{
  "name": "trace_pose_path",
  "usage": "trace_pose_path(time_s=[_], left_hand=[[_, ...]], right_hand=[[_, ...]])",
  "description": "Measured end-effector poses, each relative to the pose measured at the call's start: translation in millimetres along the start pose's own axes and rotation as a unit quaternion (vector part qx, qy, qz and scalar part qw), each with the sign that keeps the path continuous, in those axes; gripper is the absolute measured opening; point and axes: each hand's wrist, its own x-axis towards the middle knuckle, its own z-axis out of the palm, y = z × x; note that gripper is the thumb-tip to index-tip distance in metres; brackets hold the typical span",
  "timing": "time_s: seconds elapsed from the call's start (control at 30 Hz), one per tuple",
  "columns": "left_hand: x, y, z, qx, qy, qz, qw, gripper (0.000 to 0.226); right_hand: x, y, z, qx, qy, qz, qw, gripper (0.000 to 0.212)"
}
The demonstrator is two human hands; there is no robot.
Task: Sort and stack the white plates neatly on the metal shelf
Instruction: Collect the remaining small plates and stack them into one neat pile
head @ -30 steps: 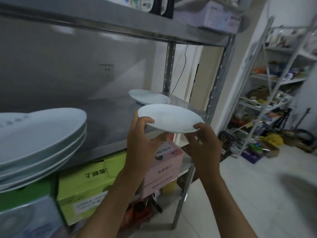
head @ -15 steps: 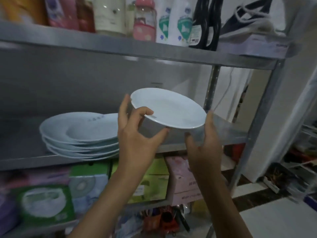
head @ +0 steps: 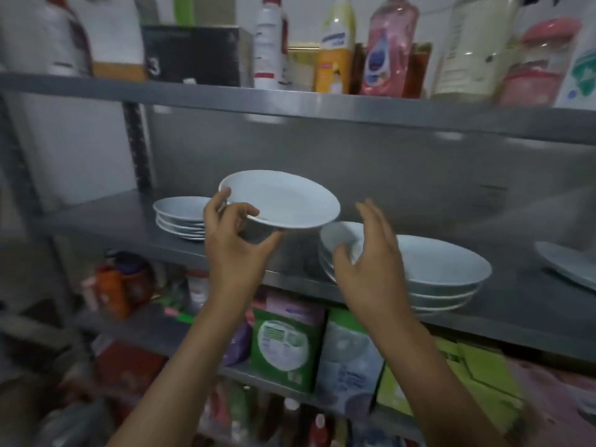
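A metal shelf (head: pixel 106 221) is running across the middle of the frame, with bottles lining the tier above. Left of centre, a small stack of plates (head: pixel 180 217) is sitting on it. Just right of that, the left hand (head: pixel 233 240) is gripping a white plate (head: pixel 283 198) by its near rim, thumb on top and fingers underneath, keeping it level above the shelf, probably to carry it to the matching small stack. Right of centre, the right hand (head: pixel 371 262) is hovering open and empty in front of a bigger stack (head: pixel 445 272), likely releasing so one hand can place.
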Motion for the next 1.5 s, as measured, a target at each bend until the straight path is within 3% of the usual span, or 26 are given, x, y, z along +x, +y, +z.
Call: trace_pose_path(time_s=[0.2,0.43,0.63,1.07,1.37,1.5], left_hand=[[50.0,-91.0,-57.5,0.074,0.016,-0.033,0.997,0.039],[84.8,-156.3,-61.8,0.107,0.002,-0.054,0.993,0.037],[97.6,-174.3,-37.2,0.141,-0.032,-0.078,0.986,0.038],[96.5,-192.1,-23.9,0.297,-0.103,-0.096,0.944,0.046],[88.2,-183.0,-33.5,0.418,-0.192,-0.048,0.887,0.058],[87.4,-163.4,-28.6,0.408,-0.203,0.014,0.890,0.062]], right_hand=[[7.5,-25.1,121.1,-0.009,-0.088,-0.025,0.996,0.052],[5.2,11.8,211.2,-0.052,-0.182,0.045,0.981,0.052],[23.6,34.3,226.5,-0.073,-0.184,0.104,0.975,0.047],[51.2,59.3,229.6,-0.097,-0.189,0.128,0.969,0.054],[54.7,56.1,226.6,-0.103,-0.181,0.135,0.969,0.057],[58.3,43.7,214.9,-0.089,-0.158,0.095,0.979,0.059]])
